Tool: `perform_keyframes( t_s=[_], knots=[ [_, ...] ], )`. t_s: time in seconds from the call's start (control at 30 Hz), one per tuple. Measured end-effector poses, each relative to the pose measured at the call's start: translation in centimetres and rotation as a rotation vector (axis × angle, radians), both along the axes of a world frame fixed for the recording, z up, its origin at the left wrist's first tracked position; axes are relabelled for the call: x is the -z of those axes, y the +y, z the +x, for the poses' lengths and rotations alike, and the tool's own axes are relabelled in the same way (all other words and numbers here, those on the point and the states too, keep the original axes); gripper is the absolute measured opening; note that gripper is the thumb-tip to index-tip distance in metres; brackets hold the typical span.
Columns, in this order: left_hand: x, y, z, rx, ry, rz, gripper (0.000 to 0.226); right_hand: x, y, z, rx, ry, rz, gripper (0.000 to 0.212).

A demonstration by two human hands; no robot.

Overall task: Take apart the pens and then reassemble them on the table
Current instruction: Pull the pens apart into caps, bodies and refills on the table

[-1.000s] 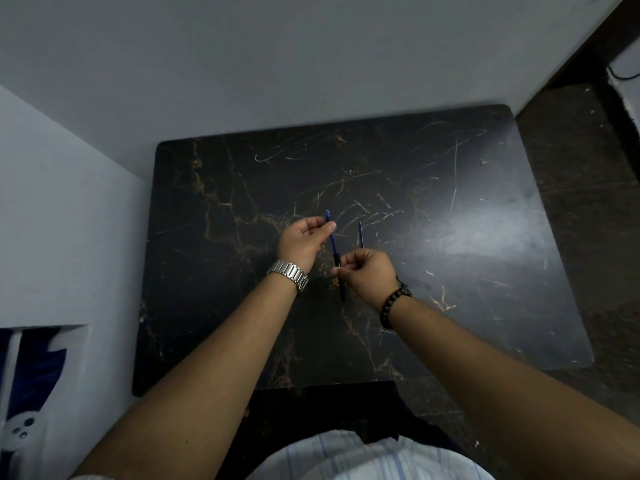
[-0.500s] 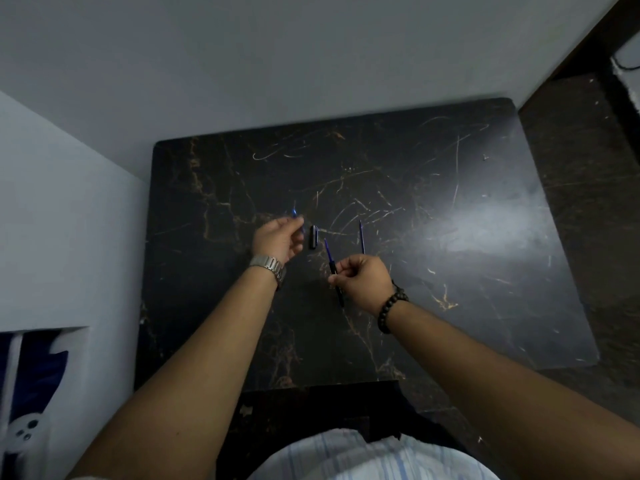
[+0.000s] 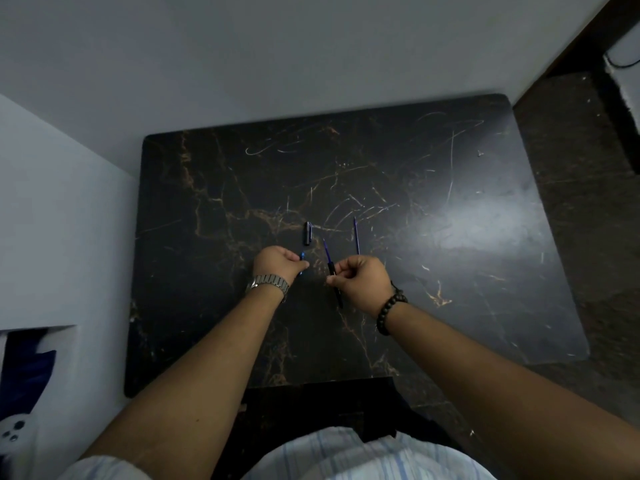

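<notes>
My left hand [image 3: 277,263] pinches a small blue pen piece [image 3: 302,256] that sticks out past the fingertips, low over the black marble table [image 3: 433,271]. My right hand [image 3: 360,277] is closed on a dark pen barrel [image 3: 331,268] with a thin blue refill poking out of its far end. A black pen cap [image 3: 307,233] lies on the table just beyond my left hand. Beyond my right hand, a second thin blue refill [image 3: 356,236] lies apart on the table.
White walls run along the table's far and left edges. A dark floor lies to the right. At the near edge, a black chair or stand [image 3: 322,403] sits under my arms.
My left hand pulled a piece off the pen, carried it left, and drew back toward me. A black cap now lies on the table. My right hand stayed put with the barrel.
</notes>
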State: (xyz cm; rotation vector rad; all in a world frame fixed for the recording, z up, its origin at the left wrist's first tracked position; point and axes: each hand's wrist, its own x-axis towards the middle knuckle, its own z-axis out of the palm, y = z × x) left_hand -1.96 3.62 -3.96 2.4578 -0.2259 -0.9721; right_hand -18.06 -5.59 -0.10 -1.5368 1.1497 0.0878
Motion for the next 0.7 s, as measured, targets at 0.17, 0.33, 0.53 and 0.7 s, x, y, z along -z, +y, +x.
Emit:
perform_keyframes(
  t_s=[0.17, 0.33, 0.53, 0.7],
  knots=[
    [-0.3, 0.2, -0.1, -0.006, -0.02, -0.02, 0.027, 0.2, 0.1, -0.4, -0.016, 0.014, 0.004, 0.017],
    [-2.4, 0.2, -1.3, -0.063, 0.001, -0.332, 0.017, 0.1, 0.0, -0.5, 0.027, -0.01, 0.026, 0.017],
    [-4.2, -0.7, -3.9, -0.061, 0.224, -0.477, 0.006, -0.4, 0.1, -0.2, 0.087, -0.064, 0.047, 0.014],
    [-4.1, -1.5, -4.2, -0.107, 0.23, -0.475, 0.007, -1.3, 0.1, -0.1, 0.063, -0.067, 0.056, 0.012]
  ],
)
